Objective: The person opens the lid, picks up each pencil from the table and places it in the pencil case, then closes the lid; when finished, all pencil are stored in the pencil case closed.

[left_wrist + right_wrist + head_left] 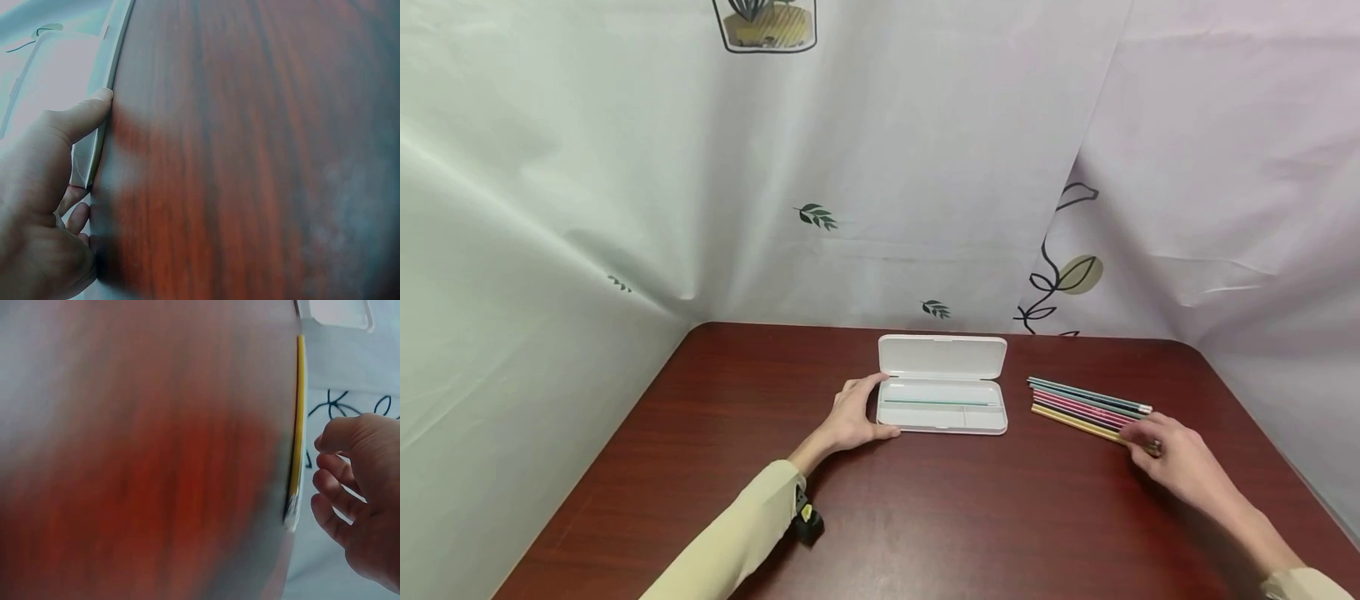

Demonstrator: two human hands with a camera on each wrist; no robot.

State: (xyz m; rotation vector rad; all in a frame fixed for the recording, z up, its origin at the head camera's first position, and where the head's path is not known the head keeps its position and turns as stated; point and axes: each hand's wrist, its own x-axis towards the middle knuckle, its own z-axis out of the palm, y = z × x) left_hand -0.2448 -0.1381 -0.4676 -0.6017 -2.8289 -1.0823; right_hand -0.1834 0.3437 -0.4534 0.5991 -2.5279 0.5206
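A white pencil case (pixel 942 358) lies with its lid raised, its long side facing me. Inside it, one light teal pencil (pixel 936 403) rests in the long compartment. My left hand (pixel 852 417) holds the case at its left end, thumb along the front edge and fingers at the back corner. To the right of the case, several pencils (pixel 1082 402) in teal, dark, pink and yellow lie side by side at a slant. Over their right ends is my right hand (pixel 1176 454), fingers loosely bent. In the right wrist view those fingers hold nothing, beside a yellow pencil (pixel 298 419).
The dark red-brown wooden table (pixel 955 517) has rounded far corners. A pale curtain (pixel 895 167) printed with leaves hangs right behind it and along both sides. A small black device (pixel 808 527) is strapped at the left wrist.
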